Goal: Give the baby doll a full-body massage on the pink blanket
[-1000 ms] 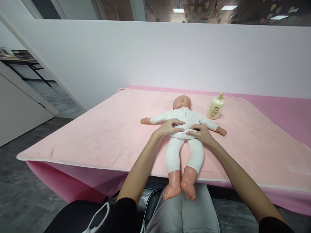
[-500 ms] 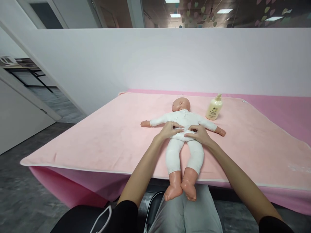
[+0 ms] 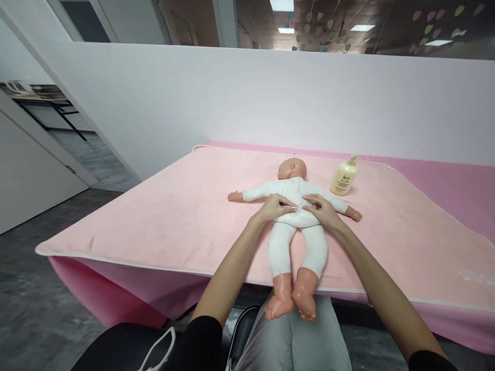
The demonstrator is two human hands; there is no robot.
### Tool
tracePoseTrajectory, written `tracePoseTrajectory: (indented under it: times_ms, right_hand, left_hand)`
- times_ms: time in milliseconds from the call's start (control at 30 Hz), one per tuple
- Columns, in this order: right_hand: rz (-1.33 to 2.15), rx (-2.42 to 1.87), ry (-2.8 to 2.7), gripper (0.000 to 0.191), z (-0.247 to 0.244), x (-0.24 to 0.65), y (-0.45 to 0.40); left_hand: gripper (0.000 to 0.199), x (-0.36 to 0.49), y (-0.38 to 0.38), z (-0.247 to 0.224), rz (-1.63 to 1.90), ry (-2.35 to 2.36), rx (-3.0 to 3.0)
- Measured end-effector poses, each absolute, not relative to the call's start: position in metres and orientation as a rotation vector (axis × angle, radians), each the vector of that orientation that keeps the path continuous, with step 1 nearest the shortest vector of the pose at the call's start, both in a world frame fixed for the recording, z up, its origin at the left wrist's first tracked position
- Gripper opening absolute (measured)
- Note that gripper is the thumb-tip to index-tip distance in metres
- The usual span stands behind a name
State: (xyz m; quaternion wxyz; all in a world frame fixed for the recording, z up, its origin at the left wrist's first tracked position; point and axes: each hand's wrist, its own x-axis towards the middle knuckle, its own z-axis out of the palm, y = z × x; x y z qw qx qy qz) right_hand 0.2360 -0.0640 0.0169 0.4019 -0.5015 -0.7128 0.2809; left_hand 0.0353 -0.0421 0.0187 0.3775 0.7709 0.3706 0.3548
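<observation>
Bottle [image 3: 343, 178]: pale yellow, pump top, standing;
Wall [image 3: 247, 98]: plain white, behind bottle;
Ceiling lights [image 3: 362, 28]: lit, beyond wall top;
Floor [image 3: 23, 288]: dark grey, mottled

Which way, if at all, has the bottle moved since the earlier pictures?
No, it hasn't visibly moved. Judged against the pink blanket, the bottle stands in the same spot, right of the doll; only the camera view has shifted slightly.

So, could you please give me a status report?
Left hand, right hand on doll, mid-torso. Doll flat, feet past edge of blanket. Bottle clear of both hands.
</observation>
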Motion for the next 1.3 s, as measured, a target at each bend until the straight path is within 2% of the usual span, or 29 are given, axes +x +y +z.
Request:
tracePoseTrajectory:
  times_ms: [133, 367, 567, 733, 967, 1300]
  right_hand:
    - [0.725, -1.285, -1.914, 0.035, 0.026, 0.236, -0.064]
    - [0.602, -1.336, -1.834, 0.009, 0.021, 0.222, -0.049]
    - [0.581, -1.277, -1.742, 0.009, 0.011, 0.221, -0.046]
    - [0.610, -1.255, -1.716, 0.009, 0.009, 0.220, -0.045]
    - [0.565, -1.278, -1.701, 0.008, 0.007, 0.217, -0.043]
    - [0.543, -1.294, -1.701, 0.006, 0.002, 0.218, -0.040]
  left_hand:
    - [0.026, 0.034, -0.042, 0.021, 0.862, 0.940, 1.953]
    - [0.030, 0.033, -0.044, 0.024, 0.835, 1.005, 1.926]
    - [0.029, 0.033, -0.045, 0.030, 0.912, 1.053, 1.981]
    - [0.022, 0.041, -0.042, 0.027, 1.111, 1.333, 2.240]
    - [0.041, 0.042, -0.035, 0.019, 0.908, 1.278, 2.312]
    - [0.021, 0.058, -0.028, 0.019, 0.922, 1.463, 2.289]
